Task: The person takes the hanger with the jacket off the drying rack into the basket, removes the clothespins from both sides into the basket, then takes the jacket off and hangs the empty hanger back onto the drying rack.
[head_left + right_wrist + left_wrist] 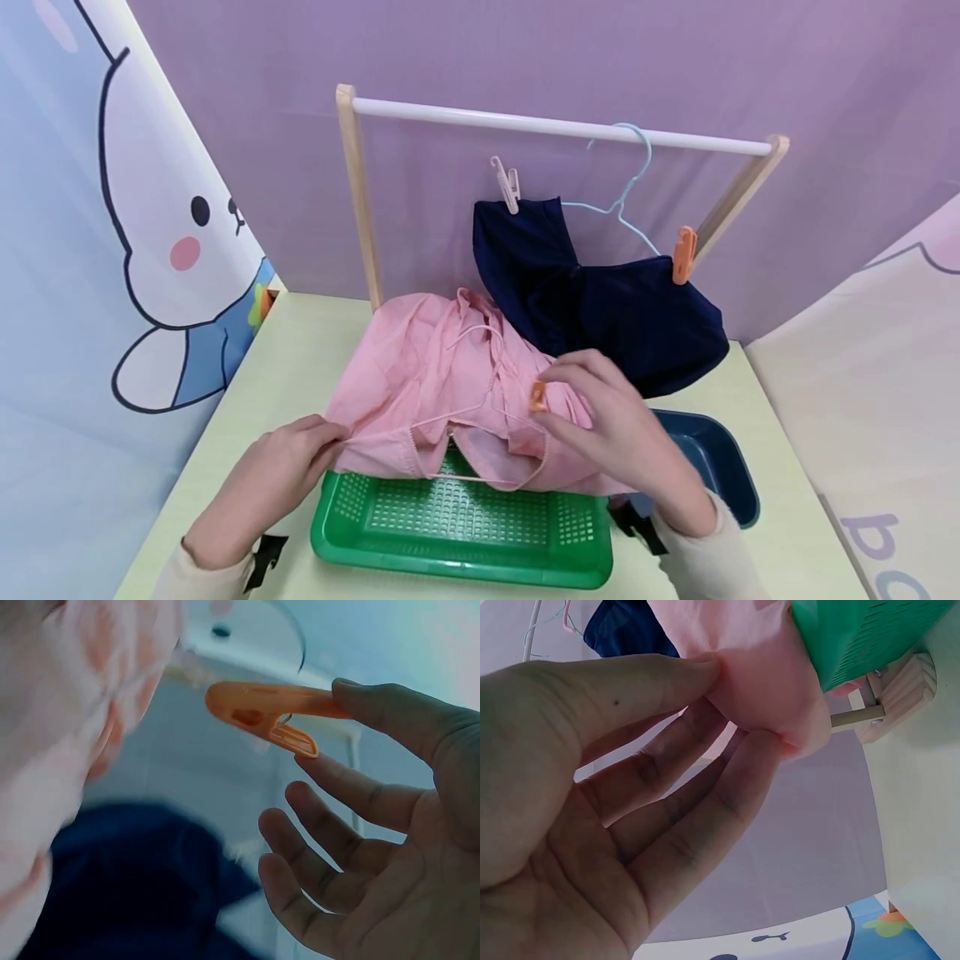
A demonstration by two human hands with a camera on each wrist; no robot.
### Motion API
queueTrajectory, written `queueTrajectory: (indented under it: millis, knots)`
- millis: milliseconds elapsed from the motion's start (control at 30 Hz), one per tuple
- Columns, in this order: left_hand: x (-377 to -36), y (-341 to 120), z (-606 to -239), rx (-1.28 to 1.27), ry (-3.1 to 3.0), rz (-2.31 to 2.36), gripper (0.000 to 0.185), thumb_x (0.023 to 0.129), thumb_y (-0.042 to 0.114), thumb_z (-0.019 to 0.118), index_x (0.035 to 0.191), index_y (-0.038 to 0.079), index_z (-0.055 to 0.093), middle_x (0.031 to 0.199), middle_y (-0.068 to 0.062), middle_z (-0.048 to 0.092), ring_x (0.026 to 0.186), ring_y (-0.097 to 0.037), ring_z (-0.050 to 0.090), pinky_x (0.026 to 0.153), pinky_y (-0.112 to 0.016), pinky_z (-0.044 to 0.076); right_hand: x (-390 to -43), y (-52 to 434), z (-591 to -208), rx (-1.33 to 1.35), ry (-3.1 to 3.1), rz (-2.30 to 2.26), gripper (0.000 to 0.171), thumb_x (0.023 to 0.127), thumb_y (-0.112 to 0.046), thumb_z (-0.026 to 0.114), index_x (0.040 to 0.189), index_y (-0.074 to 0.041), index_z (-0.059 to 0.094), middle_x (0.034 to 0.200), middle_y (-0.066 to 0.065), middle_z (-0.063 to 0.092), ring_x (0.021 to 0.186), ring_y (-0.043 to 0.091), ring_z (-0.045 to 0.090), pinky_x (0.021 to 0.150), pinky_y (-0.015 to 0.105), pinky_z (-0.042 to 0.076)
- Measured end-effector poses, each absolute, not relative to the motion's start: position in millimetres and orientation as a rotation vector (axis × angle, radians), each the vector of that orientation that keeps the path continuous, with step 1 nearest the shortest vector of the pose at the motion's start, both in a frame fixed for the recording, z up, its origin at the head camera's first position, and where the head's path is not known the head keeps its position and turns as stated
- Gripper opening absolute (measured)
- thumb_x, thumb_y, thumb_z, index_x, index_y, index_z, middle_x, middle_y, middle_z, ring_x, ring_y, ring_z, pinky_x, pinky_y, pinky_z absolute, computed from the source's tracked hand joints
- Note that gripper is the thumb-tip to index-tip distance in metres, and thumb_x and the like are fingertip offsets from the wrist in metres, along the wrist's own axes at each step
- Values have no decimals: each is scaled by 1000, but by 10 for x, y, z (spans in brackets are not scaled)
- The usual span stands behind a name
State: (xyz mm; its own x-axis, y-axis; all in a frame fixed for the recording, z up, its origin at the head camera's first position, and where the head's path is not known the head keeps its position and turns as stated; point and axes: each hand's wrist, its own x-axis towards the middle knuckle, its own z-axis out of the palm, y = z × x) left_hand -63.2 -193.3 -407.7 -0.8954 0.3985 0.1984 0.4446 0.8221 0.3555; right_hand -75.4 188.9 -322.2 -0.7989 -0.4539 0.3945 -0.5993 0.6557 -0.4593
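Observation:
A pink zippered garment (405, 367) lies spread over the back of a green basket (450, 567), with a pink hanger (483, 404) set in its neck opening. My left hand (281, 467) pinches the garment's left edge between thumb and fingers, as the left wrist view shows up close. Over the garment's right side, my right hand (615, 417) pinches an orange clothespin (262, 705) by its handle ends, between thumb and index finger. The other right fingers are loosely bent, and the pin's nose points toward the pink cloth.
Behind stands a rack with a white rail (480, 118) and wooden posts. Navy shorts (630, 325) hang from it on a light blue hanger (626, 196), held by a pale pink clothespin (507, 187) and another orange clothespin (683, 257). A dark blue bin (738, 467) sits at right.

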Motion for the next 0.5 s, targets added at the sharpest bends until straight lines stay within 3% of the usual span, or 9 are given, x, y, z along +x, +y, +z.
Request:
queueTrajectory:
  millis: [167,500]
  knots:
    - [-630,-1936,-4086,-656,-2903,-615,14,89,7,76,102,10,75,90,4,67,77,-14,63,67,-39,56,-696,2408,-3367,714,-2644,746,35,79,-5,84,110,-12,70,114,-1,60,102,14,55,83,22,48]
    - [-633,-1931,-4096,-644,-2903,-605,15,88,7,77,103,11,76,90,4,67,75,-11,61,66,-36,55,-634,3191,-3813,278,-2786,716,36,80,-16,86,112,-5,71,107,13,63,91,31,60,67,35,49]
